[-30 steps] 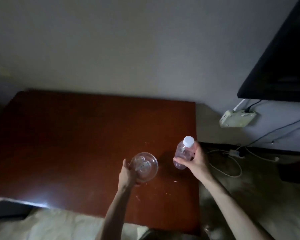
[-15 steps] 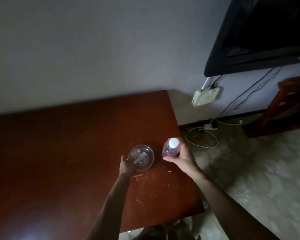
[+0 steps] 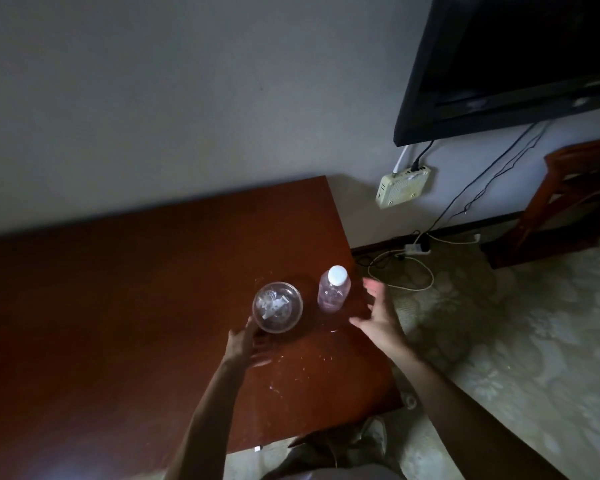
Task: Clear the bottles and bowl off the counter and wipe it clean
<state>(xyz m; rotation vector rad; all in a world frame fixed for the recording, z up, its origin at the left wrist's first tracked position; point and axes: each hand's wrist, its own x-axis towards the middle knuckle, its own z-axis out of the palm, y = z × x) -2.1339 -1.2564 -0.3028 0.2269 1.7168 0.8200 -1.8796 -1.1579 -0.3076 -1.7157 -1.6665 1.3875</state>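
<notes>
A clear round bowl (image 3: 278,307) with scraps of paper inside sits on the dark red wooden counter (image 3: 118,306), near its right end. Just right of it stands a clear plastic bottle (image 3: 333,289) with a white cap, upright. My left hand (image 3: 248,342) is just in front of the bowl, fingers spread, apart from it or barely touching its near rim. To the right of the bottle my right hand (image 3: 378,315) is open with a gap between it and the bottle. White crumbs and droplets (image 3: 291,372) dot the counter in front of the bowl.
The counter's right edge is close to the bottle. Beyond it lie patterned floor, a white cable loop (image 3: 406,271) and a power strip (image 3: 418,249). A black TV (image 3: 516,64) and a cream box (image 3: 402,187) hang on the wall. A wooden chair (image 3: 575,202) stands far right.
Both hands have let go: the right hand released the bottle and moved right, the left hand drew back from the bowl. Bottle and bowl now stand on the counter.
</notes>
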